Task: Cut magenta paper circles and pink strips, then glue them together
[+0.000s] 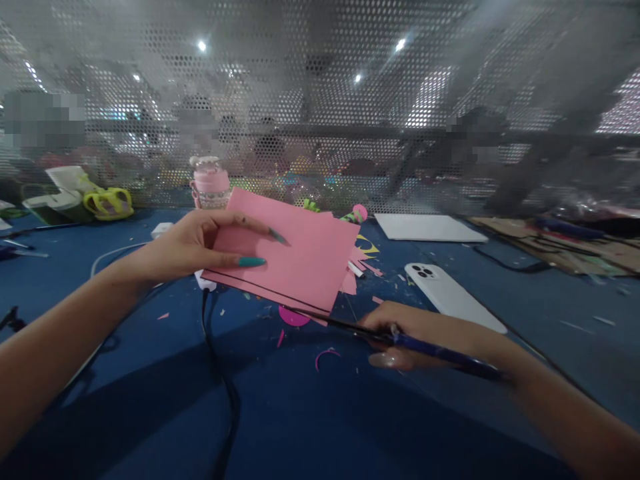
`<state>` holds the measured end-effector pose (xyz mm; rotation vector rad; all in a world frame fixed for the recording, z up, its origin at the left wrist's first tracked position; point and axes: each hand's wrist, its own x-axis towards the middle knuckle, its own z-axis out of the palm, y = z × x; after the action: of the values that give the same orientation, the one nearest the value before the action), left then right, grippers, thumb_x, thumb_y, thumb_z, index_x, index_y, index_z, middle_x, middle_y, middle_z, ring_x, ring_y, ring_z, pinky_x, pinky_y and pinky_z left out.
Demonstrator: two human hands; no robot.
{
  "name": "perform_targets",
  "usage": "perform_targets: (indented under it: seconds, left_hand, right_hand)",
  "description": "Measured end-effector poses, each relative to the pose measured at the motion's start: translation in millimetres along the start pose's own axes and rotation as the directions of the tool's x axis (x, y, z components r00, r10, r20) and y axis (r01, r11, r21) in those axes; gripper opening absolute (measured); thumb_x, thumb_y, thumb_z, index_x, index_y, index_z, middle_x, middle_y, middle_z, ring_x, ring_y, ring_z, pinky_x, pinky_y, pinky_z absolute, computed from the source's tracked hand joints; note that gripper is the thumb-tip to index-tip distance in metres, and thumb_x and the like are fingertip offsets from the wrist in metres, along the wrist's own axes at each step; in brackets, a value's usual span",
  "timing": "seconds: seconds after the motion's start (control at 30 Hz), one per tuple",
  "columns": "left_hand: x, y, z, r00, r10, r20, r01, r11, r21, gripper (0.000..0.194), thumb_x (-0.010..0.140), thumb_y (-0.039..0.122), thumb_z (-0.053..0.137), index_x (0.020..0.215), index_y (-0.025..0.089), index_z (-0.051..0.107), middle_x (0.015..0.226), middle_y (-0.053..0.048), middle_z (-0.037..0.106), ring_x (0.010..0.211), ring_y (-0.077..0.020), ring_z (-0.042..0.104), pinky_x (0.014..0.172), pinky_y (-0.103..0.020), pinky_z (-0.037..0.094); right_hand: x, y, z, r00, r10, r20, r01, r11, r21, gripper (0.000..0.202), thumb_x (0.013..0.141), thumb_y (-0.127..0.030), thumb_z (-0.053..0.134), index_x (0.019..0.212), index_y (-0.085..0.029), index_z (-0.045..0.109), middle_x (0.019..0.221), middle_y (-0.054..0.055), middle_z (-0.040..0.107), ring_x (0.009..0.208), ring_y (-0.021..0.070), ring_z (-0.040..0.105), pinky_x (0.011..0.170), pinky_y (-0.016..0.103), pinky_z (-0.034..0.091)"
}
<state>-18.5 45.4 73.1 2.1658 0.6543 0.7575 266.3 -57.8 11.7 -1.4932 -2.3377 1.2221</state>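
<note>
My left hand [215, 243] holds a folded pink sheet of paper [300, 247] by its left side, with the thumb and a finger lying on its face. A dark line runs along the sheet's lower edge. In my right hand [400, 333] are dark scissors [370, 330] with blue handles; their blades reach left to the paper's bottom edge near its lower right corner. Under that edge, a magenta round piece [294, 316] shows in part. Pink paper scraps [350, 280] lie behind the sheet's right side.
A white phone [453, 297] and a white flat board [430, 228] lie to the right. A pink bottle [211, 183] stands behind the paper. Yellow cup-like item [109, 204] at far left; cardboard [565, 247] at far right. A black cable [215, 360] crosses the blue table.
</note>
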Motion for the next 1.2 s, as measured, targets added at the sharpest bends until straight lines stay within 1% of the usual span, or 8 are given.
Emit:
perform_targets:
  seconds: [0.1, 0.2, 0.3, 0.37, 0.57, 0.87, 1.07, 1.2]
  left_hand:
    - [0.5, 0.3, 0.1, 1.000, 0.014, 0.010, -0.014, 1.000, 0.006, 0.036, 0.066, 0.017, 0.075, 0.102, 0.023, 0.070, 0.109, -0.002, 0.070, 0.105, -0.0228, 0.063, 0.089, -0.030, 0.053]
    - [0.8, 0.2, 0.1, 0.999, 0.023, 0.023, -0.023, 1.000, 0.000, 0.037, 0.067, 0.015, 0.074, 0.102, 0.024, 0.070, 0.110, -0.002, 0.070, 0.106, -0.0222, 0.063, 0.089, -0.030, 0.053]
    - [0.6, 0.4, 0.0, 0.999, 0.028, 0.023, -0.028, 1.000, -0.006, 0.037, 0.067, 0.015, 0.074, 0.102, 0.023, 0.069, 0.110, -0.002, 0.070, 0.107, -0.0223, 0.062, 0.090, -0.030, 0.052]
    - [0.2, 0.9, 0.0, 0.999, 0.030, 0.017, -0.030, 1.000, -0.006, 0.036, 0.066, 0.015, 0.074, 0.102, 0.023, 0.070, 0.110, -0.002, 0.070, 0.107, -0.0226, 0.062, 0.090, -0.030, 0.052]
    - [-0.2, 0.6, 0.2, 1.000, 0.000, 0.017, 0.001, 0.999, -0.034, 0.037, 0.066, 0.016, 0.075, 0.102, 0.023, 0.070, 0.111, -0.003, 0.069, 0.104, -0.0232, 0.064, 0.086, -0.031, 0.055]
    - [-0.6, 1.8, 0.2, 0.998, -0.048, -0.043, 0.042, 0.991, -0.129, 0.038, 0.064, 0.014, 0.076, 0.100, 0.021, 0.070, 0.112, -0.004, 0.069, 0.105, -0.0238, 0.063, 0.088, -0.032, 0.054]
    - [-0.5, -0.6, 0.6, 0.991, -0.048, -0.123, 0.041, 0.997, -0.065, 0.039, 0.064, 0.017, 0.076, 0.101, 0.022, 0.069, 0.110, -0.002, 0.070, 0.103, -0.0221, 0.064, 0.088, -0.030, 0.054]
    - [-0.8, -2.2, 1.0, 0.990, -0.068, -0.121, 0.061, 0.996, -0.061, 0.040, 0.064, 0.019, 0.076, 0.104, 0.023, 0.069, 0.113, -0.003, 0.068, 0.106, -0.0238, 0.062, 0.090, -0.031, 0.053]
  right_hand:
    - [-1.5, -2.5, -0.1, 1.000, 0.020, 0.012, -0.020, 1.000, -0.004, 0.040, 0.071, -0.051, 0.055, 0.057, -0.020, 0.035, 0.057, -0.009, 0.031, 0.055, 0.0089, 0.029, 0.097, 0.049, 0.021]
    - [-1.9, -4.2, -0.4, 1.000, 0.020, 0.021, -0.020, 1.000, -0.008, 0.041, 0.072, -0.054, 0.054, 0.058, -0.020, 0.037, 0.059, -0.008, 0.031, 0.056, 0.0098, 0.029, 0.077, 0.038, 0.034]
    - [-1.0, -5.3, -0.5, 1.000, -0.003, 0.031, 0.002, 1.000, 0.020, 0.042, 0.074, -0.054, 0.053, 0.056, -0.020, 0.035, 0.055, -0.008, 0.027, 0.053, 0.0088, 0.025, 0.057, 0.027, 0.030]
    - [-0.2, -6.0, -0.4, 0.999, -0.018, 0.030, 0.017, 0.999, 0.033, 0.044, 0.076, -0.051, 0.053, 0.054, -0.020, 0.031, 0.053, -0.008, 0.024, 0.051, 0.0080, 0.022, 0.051, 0.025, 0.024]
    - [1.4, -4.2, 0.2, 0.998, -0.057, 0.010, 0.056, 0.998, 0.005, 0.044, 0.077, -0.045, 0.055, 0.051, -0.020, 0.029, 0.053, -0.008, 0.021, 0.050, 0.0077, 0.021, 0.049, 0.024, 0.021]
    - [1.9, 0.3, 1.6, 0.999, -0.031, -0.004, 0.032, 0.999, 0.029, 0.045, 0.074, -0.044, 0.060, 0.051, -0.020, 0.030, 0.052, -0.008, 0.022, 0.050, 0.0080, 0.022, 0.047, 0.024, 0.018]
    - [0.1, -5.6, 0.2, 0.989, 0.036, -0.143, -0.045, 0.997, -0.064, 0.044, 0.068, -0.047, 0.064, 0.054, -0.020, 0.033, 0.059, -0.005, 0.028, 0.058, 0.0116, 0.031, 0.049, 0.023, 0.023]
    - [-0.9, -2.5, -2.2, 0.983, -0.090, -0.162, 0.066, 0.987, -0.146, 0.043, 0.072, -0.055, 0.057, 0.055, -0.020, 0.039, 0.057, -0.005, 0.033, 0.057, 0.0120, 0.036, 0.049, 0.023, 0.028]
